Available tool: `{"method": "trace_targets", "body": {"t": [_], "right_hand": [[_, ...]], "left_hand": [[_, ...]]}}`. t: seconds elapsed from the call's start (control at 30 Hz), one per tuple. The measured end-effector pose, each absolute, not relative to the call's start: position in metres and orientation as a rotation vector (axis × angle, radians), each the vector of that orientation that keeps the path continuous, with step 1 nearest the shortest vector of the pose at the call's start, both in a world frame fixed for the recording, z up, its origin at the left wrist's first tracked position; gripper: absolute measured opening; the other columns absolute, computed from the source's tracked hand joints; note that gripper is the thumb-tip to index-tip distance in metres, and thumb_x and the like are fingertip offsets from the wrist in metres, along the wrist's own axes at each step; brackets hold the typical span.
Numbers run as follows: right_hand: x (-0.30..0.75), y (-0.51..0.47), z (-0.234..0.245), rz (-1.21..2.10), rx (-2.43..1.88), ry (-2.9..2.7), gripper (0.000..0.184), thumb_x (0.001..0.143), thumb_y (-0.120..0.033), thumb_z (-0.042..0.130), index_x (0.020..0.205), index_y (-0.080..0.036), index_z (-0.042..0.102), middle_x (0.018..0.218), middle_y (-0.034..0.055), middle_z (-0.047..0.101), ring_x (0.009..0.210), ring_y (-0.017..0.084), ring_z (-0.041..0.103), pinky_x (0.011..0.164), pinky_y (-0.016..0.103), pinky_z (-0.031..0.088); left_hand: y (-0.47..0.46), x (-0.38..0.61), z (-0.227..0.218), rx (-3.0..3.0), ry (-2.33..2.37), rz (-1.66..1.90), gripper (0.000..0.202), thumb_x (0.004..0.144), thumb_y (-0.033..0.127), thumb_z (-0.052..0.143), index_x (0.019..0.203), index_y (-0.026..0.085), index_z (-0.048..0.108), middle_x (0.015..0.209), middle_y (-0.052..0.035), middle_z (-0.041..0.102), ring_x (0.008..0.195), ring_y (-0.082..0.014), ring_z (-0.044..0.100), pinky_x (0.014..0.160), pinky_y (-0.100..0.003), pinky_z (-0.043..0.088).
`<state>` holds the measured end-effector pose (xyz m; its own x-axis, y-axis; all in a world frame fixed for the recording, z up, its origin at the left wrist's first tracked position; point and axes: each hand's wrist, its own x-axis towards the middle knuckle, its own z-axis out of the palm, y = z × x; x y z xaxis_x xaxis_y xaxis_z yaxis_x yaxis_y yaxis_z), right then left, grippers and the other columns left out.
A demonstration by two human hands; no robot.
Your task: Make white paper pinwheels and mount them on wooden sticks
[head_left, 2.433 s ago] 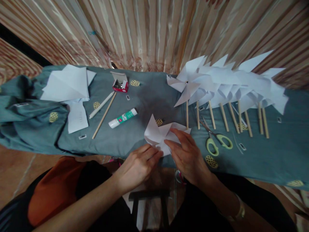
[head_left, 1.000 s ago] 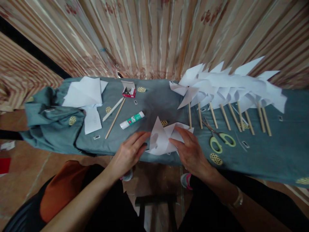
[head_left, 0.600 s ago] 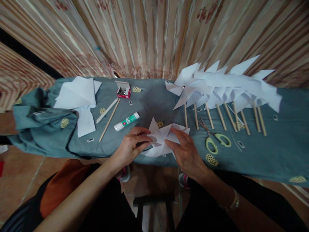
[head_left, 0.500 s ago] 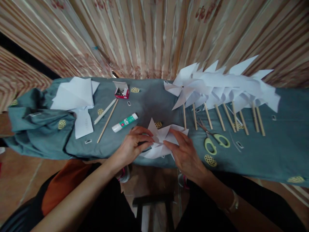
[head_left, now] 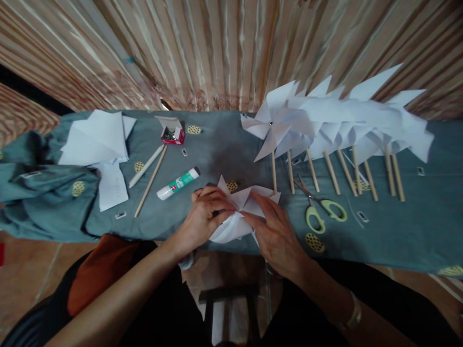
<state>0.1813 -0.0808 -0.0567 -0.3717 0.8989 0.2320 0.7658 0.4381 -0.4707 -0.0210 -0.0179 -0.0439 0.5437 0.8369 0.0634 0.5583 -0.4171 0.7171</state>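
Note:
A white paper pinwheel (head_left: 231,226) without a visible stick lies at the table's front edge, its blades folded in toward the middle. My left hand (head_left: 206,214) pinches the paper near the centre from the left, fingers closed. From the right, my right hand (head_left: 277,231) grips it too, thumb near the centre and fingers over a blade. The fingers partly hide the centre. Just beyond my left hand lies a glue stick (head_left: 178,183) with a green and white label. Scissors (head_left: 320,205) with light green handles rest, blades apart, to the right of my right hand.
Several finished pinwheels (head_left: 340,120) on wooden sticks lie overlapped at the back right. At left are white paper sheets (head_left: 94,137), a white pen (head_left: 146,166), a wooden stick (head_left: 151,180) and an open red box (head_left: 171,132) of small metal pieces. A grey-green cloth (head_left: 231,140) covers the table.
My left hand's fingers have moved in closer to the pinwheel's centre, and my right thumb has shifted slightly left. The camera view has shifted a little.

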Motion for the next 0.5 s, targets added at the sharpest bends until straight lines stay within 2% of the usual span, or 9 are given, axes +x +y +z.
{"method": "trace_targets", "body": {"t": [0.37,0.5], "right_hand": [[0.1820,-0.0807,-0.0574,0.444,-1.394,-2.246,0.035,0.091,-0.009,0.038,0.119,-0.015,0.058,0.140,0.0195,0.042,0.128,0.032,0.040,0.097,0.053,0.044],[0.1817,-0.0809,-0.0575,0.467,-1.419,-2.246,0.035,0.092,-0.011,0.037,0.120,-0.016,0.056,0.140,0.0175,0.043,0.129,0.031,0.040,0.098,0.052,0.043]], "left_hand": [[-0.0206,-0.0178,-0.0426,2.108,1.172,0.605,0.013,0.087,0.025,0.061,0.083,0.021,0.073,0.088,-0.0049,0.071,0.099,-0.0229,0.057,0.090,-0.042,0.040],[-0.0213,-0.0172,-0.0426,2.104,1.188,0.579,0.011,0.086,0.025,0.062,0.083,0.021,0.072,0.090,-0.0044,0.071,0.100,-0.0224,0.057,0.090,-0.041,0.040]]}}
